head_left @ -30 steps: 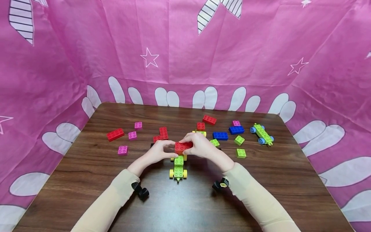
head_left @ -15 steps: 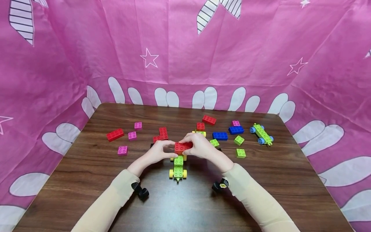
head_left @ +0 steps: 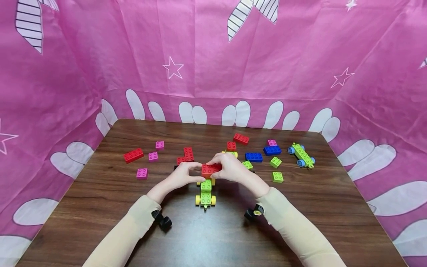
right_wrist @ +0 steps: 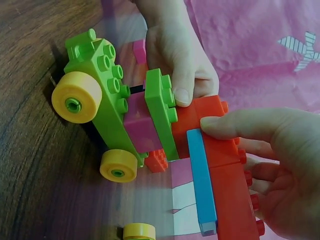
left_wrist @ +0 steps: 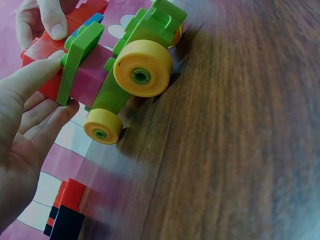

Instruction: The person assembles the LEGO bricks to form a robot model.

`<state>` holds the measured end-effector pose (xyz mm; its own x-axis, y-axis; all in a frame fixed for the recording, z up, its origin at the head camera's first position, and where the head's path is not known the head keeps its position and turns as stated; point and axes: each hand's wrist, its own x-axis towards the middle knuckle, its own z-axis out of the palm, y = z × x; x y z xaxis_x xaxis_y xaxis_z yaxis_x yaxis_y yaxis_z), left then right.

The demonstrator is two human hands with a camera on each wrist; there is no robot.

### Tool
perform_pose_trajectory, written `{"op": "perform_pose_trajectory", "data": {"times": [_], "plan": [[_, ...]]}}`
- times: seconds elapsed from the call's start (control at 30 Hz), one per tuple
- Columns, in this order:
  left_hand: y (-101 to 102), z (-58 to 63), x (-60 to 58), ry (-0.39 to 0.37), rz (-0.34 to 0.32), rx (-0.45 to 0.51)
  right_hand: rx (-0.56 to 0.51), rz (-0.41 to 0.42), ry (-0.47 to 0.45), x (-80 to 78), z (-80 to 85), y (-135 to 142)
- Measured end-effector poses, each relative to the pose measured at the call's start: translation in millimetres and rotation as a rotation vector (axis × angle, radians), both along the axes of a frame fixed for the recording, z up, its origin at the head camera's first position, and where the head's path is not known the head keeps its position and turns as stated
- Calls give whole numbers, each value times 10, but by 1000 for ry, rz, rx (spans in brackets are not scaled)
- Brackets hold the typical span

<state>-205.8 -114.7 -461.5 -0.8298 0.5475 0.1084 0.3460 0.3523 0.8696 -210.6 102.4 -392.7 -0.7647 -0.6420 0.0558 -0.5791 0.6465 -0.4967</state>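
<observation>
A toy car stands on the table: a green wheeled base [right_wrist: 107,95] with yellow wheels [left_wrist: 142,68], a purple brick [right_wrist: 140,122] on it, and a thin green brick [right_wrist: 161,114] above that. Red bricks [head_left: 207,170] top the stack, and a slim blue brick [right_wrist: 201,180] lies under their overhanging part. My left hand [head_left: 181,175] pinches the red brick from the left, thumb right by the green brick's edge. From the right, my right hand [head_left: 230,168] grips the red bricks, its thumb over their side and its fingers partly hidden behind them.
Pink bricks [head_left: 142,173] and a red brick [head_left: 133,155] lie to the left. Blue bricks [head_left: 254,157], small green bricks [head_left: 277,177] and a green car base with blue wheels [head_left: 301,155] lie to the right. More red bricks [head_left: 241,138] are farther back. A pink curtain [head_left: 213,66] surrounds the table.
</observation>
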Motion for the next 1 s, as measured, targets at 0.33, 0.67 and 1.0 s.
{"op": "perform_pose_trajectory", "data": {"times": [0.33,0.67,1.0], "plan": [[18,5,7,-24,-20,15,14,-9,8,-5,-20,7],[-28,43,-3,28,-41,-29,-16,-10,-29,6,-8,31],[-61,189,-12,74,-25,-34,-151,-30,-47,-54,100,188]]}}
